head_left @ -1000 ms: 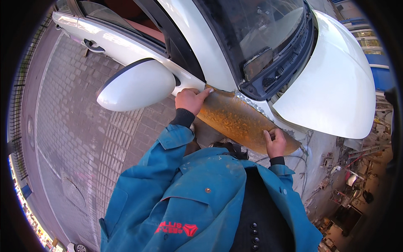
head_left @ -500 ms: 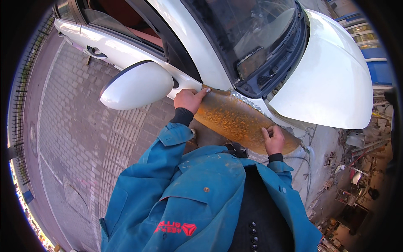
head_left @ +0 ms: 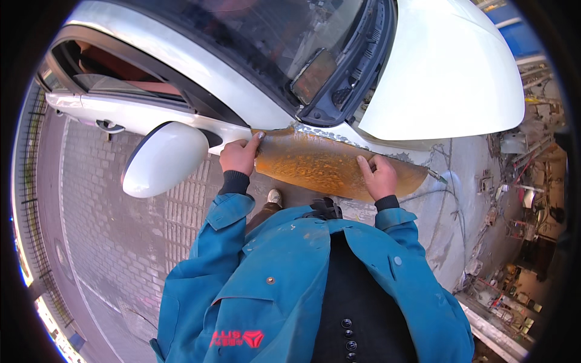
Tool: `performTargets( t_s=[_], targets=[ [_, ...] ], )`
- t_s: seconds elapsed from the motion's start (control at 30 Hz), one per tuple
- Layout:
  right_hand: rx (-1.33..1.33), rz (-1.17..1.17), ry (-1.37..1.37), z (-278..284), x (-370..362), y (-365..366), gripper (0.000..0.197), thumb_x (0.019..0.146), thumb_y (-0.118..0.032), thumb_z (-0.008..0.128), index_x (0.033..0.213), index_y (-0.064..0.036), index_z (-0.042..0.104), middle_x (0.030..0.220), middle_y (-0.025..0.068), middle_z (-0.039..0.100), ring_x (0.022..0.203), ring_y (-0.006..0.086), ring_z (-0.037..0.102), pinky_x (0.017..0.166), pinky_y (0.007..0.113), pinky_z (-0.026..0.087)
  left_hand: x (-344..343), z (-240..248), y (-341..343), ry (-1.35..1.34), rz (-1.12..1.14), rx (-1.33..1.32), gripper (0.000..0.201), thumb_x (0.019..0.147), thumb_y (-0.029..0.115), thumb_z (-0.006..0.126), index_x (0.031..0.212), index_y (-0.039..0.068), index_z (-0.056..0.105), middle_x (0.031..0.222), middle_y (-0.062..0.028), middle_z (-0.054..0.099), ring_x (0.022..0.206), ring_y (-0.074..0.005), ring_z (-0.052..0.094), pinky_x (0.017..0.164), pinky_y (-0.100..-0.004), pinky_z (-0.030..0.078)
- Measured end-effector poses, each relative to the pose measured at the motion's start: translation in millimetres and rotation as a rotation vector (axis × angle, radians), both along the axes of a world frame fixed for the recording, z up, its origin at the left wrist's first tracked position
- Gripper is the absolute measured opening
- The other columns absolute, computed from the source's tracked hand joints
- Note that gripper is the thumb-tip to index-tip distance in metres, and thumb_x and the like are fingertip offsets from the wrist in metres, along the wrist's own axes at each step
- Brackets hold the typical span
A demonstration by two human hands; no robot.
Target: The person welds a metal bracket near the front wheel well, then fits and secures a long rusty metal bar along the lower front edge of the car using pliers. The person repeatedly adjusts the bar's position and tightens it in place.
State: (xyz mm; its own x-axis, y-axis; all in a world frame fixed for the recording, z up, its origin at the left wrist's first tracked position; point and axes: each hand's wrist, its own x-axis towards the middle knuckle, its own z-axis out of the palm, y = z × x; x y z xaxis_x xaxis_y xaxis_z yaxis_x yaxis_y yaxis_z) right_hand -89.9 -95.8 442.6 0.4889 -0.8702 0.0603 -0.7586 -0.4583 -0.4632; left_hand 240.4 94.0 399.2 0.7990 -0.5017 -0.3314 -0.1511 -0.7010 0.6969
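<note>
A curved, rust-brown sheet-metal panel (head_left: 321, 164) lies along the front side of a white car (head_left: 233, 88), just below the windshield corner. Its upper edge runs against a scraped, bare-metal strip (head_left: 327, 134) of the body. My left hand (head_left: 238, 157) pinches the panel's left end, thumb on its face and fingers curled out of sight behind. Farther right, my right hand (head_left: 379, 176) grips the outer edge in the same way, its thumb pointing up the rusty face. The white side mirror (head_left: 166, 160) stands out from the door, left of my left hand.
The hood (head_left: 445, 72) sits at the upper right. A thin cable or hose (head_left: 457, 206) runs over the concrete beside the panel's right tip. Scrap and loose parts (head_left: 514, 242) pile up farther right. Paving bricks (head_left: 115, 199) cover the ground at left; my shoe (head_left: 275, 196) shows below.
The view has shifted, so the car and both hands appear farther left. Both hands keep their hold on the panel, and its right end shows higher in the picture.
</note>
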Motion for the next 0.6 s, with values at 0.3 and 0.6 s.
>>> performTargets(
  t_s=[0.3, 0.6],
  targets=[
    [0.067, -0.095, 0.033, -0.1, 2.4, -4.5, 0.055, 0.093, -0.052, 0.076, 0.073, -0.0028, 0.061, 0.076, 0.0180, 0.065, 0.074, 0.0402, 0.064, 0.067, 0.051, 0.050, -1.1, -4.8, -2.7, 0.077, 0.021, -0.057, 0.067, 0.094, 0.066, 0.067, 0.077, 0.003, 0.082, 0.069, -0.0089, 0.075, 0.068, -0.0223, 0.073, 0.074, -0.0350, 0.056],
    [-0.010, -0.096, 0.008, -7.5, 6.0, -4.1, 0.054, 0.091, -0.046, 0.081, 0.068, -0.0005, 0.061, 0.069, 0.0185, 0.063, 0.066, 0.0383, 0.060, 0.064, 0.049, 0.048, -7.5, -4.0, 1.6, 0.025, 0.054, -0.027, 0.073, 0.088, 0.076, 0.065, 0.074, 0.005, 0.079, 0.067, -0.0126, 0.072, 0.071, -0.0332, 0.072, 0.073, -0.0433, 0.057]
  ],
)
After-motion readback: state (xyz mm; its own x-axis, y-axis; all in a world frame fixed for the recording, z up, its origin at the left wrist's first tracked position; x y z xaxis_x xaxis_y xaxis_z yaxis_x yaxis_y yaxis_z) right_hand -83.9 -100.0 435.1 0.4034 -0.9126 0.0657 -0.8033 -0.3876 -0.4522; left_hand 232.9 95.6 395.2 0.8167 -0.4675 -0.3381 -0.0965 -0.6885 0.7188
